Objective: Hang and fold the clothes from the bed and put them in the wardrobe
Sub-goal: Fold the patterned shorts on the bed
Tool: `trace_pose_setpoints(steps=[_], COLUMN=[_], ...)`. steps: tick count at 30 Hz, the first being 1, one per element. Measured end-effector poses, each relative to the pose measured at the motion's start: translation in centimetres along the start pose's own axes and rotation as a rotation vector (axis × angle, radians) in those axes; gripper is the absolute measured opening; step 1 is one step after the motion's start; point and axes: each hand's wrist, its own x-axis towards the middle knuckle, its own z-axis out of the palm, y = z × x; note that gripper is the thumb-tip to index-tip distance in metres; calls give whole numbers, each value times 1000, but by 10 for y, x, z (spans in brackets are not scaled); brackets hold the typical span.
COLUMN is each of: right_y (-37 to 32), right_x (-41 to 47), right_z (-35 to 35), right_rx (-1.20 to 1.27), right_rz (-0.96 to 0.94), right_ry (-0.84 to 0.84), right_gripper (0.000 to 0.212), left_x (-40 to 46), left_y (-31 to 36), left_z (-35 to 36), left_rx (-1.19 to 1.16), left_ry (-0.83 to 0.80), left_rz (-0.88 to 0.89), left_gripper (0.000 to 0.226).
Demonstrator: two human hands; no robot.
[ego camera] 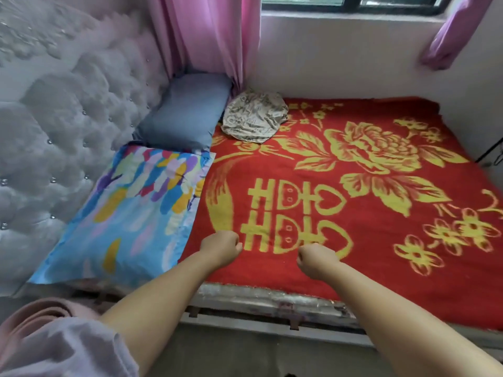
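A crumpled beige patterned garment [254,117] lies at the far side of the bed, beside the blue-grey pillow. A red blanket with yellow flowers [367,186] covers the bed. My left hand [221,247] and my right hand [315,258] are stretched out over the near part of the blanket, both curled into fists and holding nothing. The two fists are a short way apart and far from the garment. No wardrobe or hanger is in view.
A blue-grey pillow [185,112] and a colourful pillow [130,213] lean against the tufted grey headboard [54,131] on the left. A pink curtain [206,36] hangs in the far corner under a window [353,2]. A pale pink cloth [35,319] lies at the lower left.
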Motion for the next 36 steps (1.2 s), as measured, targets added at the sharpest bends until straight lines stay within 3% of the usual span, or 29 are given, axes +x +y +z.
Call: trace_pose_setpoints(steps=[7, 13, 18, 24, 36], right_y=[34, 14, -11, -18, -37], right_x=[85, 156, 203, 247, 393], right_z=[-51, -91, -127, -179, -215], right_rx=[-79, -99, -73, -66, -202], right_rz=[33, -5, 24, 30, -102], right_ry=[-20, -22, 49, 117, 74], right_gripper=[27, 26, 28, 36, 33], left_x=[92, 159, 221, 268, 345], left_y=[28, 10, -8, -23, -58], left_z=[-16, -35, -78, -122, -142], left_rx=[-78, -127, -67, -12, 99], left_ry=[21, -2, -24, 69, 104], left_rz=[-8, -46, 12, 65, -54], left_gripper=[30, 27, 28, 27, 31])
